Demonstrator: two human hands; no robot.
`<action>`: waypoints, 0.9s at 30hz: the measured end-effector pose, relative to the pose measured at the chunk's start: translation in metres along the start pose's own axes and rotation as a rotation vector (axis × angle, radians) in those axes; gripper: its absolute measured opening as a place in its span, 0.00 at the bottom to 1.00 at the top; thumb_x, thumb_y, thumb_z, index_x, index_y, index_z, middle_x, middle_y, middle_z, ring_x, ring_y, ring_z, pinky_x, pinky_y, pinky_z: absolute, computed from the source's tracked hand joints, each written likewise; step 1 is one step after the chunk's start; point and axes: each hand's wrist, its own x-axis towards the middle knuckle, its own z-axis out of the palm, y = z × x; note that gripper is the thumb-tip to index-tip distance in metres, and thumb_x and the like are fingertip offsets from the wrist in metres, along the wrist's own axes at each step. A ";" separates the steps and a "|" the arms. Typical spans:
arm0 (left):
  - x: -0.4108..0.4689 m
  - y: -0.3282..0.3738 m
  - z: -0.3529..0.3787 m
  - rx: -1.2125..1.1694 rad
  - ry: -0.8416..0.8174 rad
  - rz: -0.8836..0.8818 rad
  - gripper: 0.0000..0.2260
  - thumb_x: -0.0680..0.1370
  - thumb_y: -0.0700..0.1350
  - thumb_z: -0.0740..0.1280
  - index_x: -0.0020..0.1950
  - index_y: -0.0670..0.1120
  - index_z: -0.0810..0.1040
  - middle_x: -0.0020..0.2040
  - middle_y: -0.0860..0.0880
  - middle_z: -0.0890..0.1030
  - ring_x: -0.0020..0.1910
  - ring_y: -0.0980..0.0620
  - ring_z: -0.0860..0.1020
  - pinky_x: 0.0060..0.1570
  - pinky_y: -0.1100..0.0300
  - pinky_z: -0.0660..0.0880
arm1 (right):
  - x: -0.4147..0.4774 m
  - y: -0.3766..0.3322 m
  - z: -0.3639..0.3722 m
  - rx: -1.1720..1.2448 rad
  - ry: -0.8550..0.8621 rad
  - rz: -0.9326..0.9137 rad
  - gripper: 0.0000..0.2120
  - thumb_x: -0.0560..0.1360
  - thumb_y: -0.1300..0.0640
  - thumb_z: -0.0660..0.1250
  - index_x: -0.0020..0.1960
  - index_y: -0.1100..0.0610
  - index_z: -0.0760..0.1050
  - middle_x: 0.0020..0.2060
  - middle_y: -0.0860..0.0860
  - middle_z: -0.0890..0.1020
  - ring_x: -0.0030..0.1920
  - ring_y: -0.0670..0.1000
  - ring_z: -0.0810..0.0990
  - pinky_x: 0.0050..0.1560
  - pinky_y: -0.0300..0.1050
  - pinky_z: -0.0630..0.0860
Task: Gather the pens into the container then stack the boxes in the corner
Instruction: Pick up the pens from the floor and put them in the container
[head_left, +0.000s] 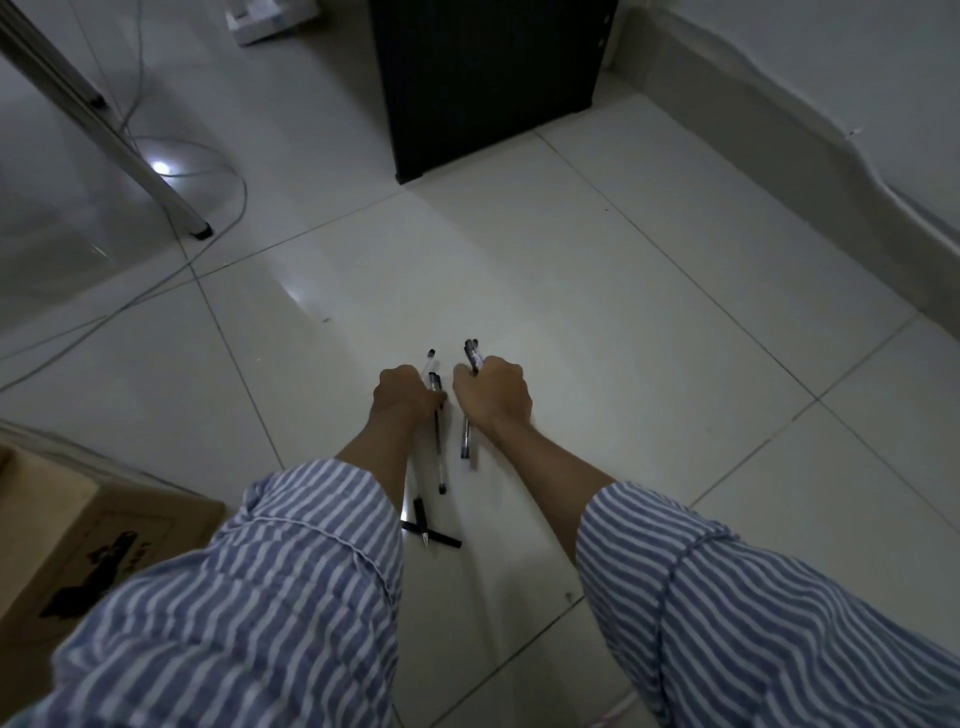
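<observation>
Plainly both grips curl round pens (439, 457): left hand (402, 397) and right hand (493, 397) hold loose bundles (ends dangling), so reaching for more risks dropping some.

On the glossy white tiled floor (649, 312), the left hand (402, 396) grips clear black-capped pens (439, 452) and the right hand (494, 396) grips another pen bundle (471, 356). Two black pens (421, 514) lie crossed just behind them, and a brown cardboard box (78, 545) stands toward the floor's left edge.

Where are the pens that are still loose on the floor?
Head view, lower centre: two black pens lie crossed on the floor beside the left sleeve, nearer the person than the left hand, right of the cardboard box.
</observation>
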 end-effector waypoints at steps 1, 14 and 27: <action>-0.001 0.002 0.002 0.014 -0.006 -0.003 0.21 0.74 0.49 0.70 0.59 0.34 0.75 0.59 0.36 0.77 0.58 0.39 0.78 0.54 0.52 0.76 | 0.003 -0.001 -0.004 0.063 0.005 0.033 0.12 0.76 0.52 0.58 0.42 0.59 0.73 0.43 0.56 0.78 0.43 0.58 0.77 0.40 0.42 0.68; -0.010 0.018 0.004 -0.053 0.075 -0.031 0.17 0.81 0.37 0.54 0.69 0.35 0.63 0.69 0.35 0.62 0.68 0.35 0.66 0.67 0.49 0.64 | 0.017 0.007 -0.029 0.323 -0.038 0.180 0.18 0.81 0.59 0.51 0.66 0.66 0.68 0.59 0.61 0.76 0.44 0.54 0.72 0.47 0.45 0.73; -0.031 0.058 -0.027 -0.420 0.086 -0.030 0.17 0.83 0.41 0.52 0.69 0.35 0.64 0.65 0.36 0.73 0.60 0.37 0.77 0.52 0.49 0.77 | 0.005 -0.006 -0.067 0.498 -0.086 0.177 0.06 0.80 0.58 0.54 0.50 0.60 0.66 0.34 0.52 0.71 0.28 0.49 0.69 0.25 0.41 0.67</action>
